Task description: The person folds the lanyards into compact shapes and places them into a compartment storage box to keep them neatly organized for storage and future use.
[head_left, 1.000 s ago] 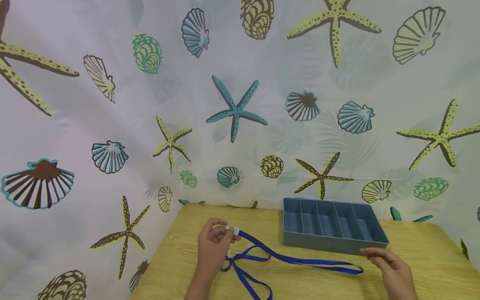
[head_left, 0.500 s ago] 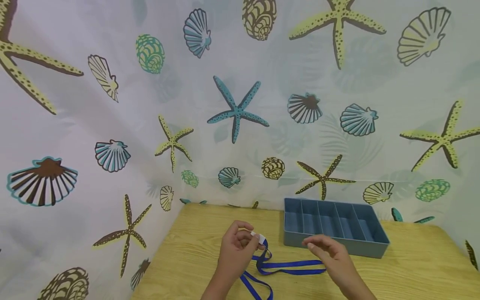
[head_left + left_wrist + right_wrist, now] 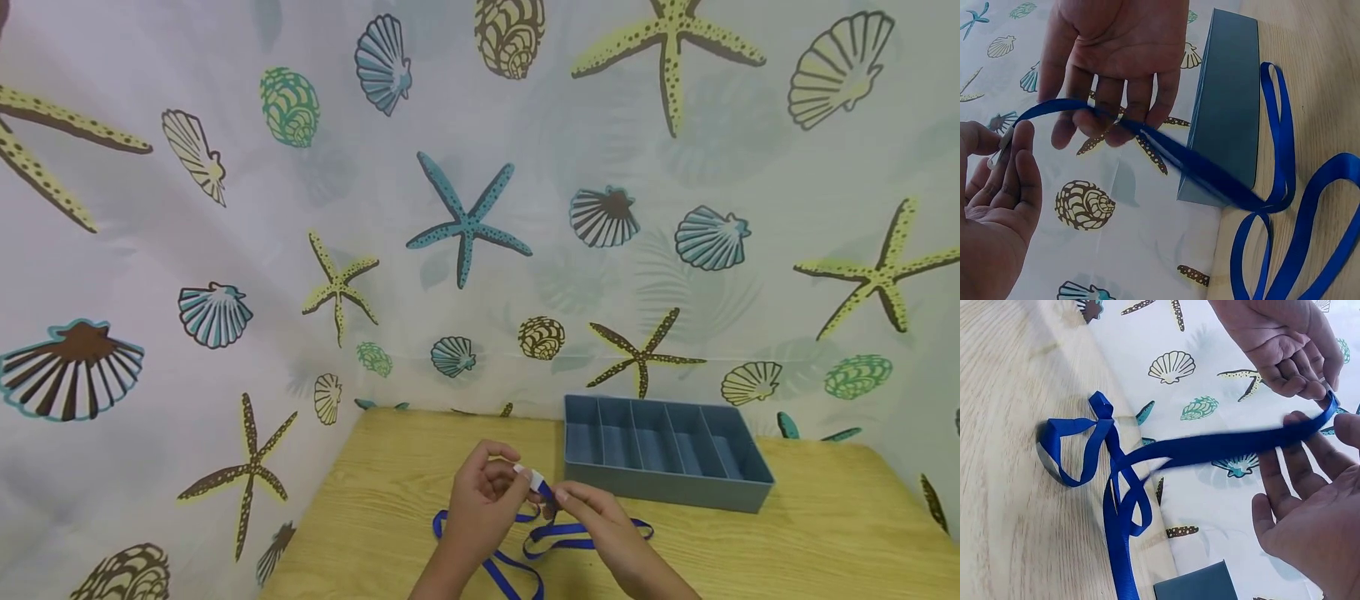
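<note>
Beyond the blue ribbon (image 3: pixel 1222 449) looped on the table (image 3: pixel 405 500) stands your five-compartment tray (image 3: pixel 660 486) — your left hand (image 3: pixel 480 508) pinches the white end (image 3: pixel 530 476); your right hand (image 3: pixel 611 525), apart before, now touches the ribbon, fingers loosely straight.

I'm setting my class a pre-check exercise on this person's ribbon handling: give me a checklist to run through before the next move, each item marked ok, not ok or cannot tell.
1. Is the white end piece held? Ok: the left hand pinches it.
2. Is the right hand at the blue ribbon? Ok: the ribbon runs against its fingers, near the white end piece.
3. Is the right hand's hold firm? Cannot tell.
4. Is the slack laid straight on the table? Not ok: it lies in crossing loops.
5. Is the slack free of knots? Cannot tell: the loops overlap.
6. Is the divided tray standing open side up? Ok.
</note>
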{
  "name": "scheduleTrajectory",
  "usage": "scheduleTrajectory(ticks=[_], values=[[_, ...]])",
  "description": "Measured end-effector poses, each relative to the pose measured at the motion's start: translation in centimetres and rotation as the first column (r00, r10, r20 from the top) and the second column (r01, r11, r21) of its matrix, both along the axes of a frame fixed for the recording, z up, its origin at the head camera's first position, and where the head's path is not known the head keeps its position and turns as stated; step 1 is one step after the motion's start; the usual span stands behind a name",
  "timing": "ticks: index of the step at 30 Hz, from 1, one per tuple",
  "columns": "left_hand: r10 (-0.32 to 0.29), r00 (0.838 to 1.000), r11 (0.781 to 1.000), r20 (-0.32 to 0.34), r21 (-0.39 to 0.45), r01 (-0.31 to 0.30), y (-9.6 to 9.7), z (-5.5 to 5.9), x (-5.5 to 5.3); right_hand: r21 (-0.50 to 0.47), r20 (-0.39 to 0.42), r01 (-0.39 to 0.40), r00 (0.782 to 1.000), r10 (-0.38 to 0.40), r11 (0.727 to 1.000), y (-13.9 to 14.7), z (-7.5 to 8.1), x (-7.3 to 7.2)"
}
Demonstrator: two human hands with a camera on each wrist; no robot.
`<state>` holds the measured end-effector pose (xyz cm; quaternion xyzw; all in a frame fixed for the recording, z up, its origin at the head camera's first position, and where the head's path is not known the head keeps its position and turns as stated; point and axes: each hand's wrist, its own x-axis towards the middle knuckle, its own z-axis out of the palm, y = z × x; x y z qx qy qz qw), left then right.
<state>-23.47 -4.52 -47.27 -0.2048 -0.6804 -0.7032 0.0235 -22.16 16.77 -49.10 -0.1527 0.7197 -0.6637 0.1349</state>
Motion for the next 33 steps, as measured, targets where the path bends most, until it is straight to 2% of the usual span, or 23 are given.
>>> scheduleTrajectory(ticks=[3,8,11,14,18,27,33], values=[[0.007,1.0,1.0,-0.005,-0.004,-0.007,-0.1,0.0,-0.1,-0.022,0.018,0.029,0.999,-0.029,0.999,0.0,0.0,-0.1],[0.055,0.998,0.998,-0.01,-0.018,-0.055,-0.2,0.2,-0.2,-0.065,0.051,0.112,0.993,-0.109,0.992,0.0,-0.1,0.1],[0.07,0.997,0.997,-0.014,-0.016,-0.07,-0.3,0.2,-0.3,-0.1,0.063,0.123,0.991,-0.117,0.987,0.1,-0.1,0.3],[0.072,0.997,0.997,-0.014,-0.012,-0.072,-0.5,0.2,-0.3,-0.123,0.063,0.095,0.994,-0.087,0.988,0.3,-0.1,0.4],[0.082,0.997,0.997,-0.011,0.0,-0.082,-0.7,0.2,-0.3,-0.107,0.062,0.094,0.994,-0.088,0.99,0.6,-0.2,0.4],[0.135,0.991,0.991,-0.017,0.023,-0.135,-1.4,0.2,-0.5,0.012,0.047,0.176,0.983,-0.176,0.984,1.4,-0.4,0.2],[0.141,0.99,0.99,-0.019,0.031,-0.141,-1.8,0.0,-0.7,-0.003,0.071,0.241,0.968,-0.24,0.971,1.8,-0.6,0.2]])
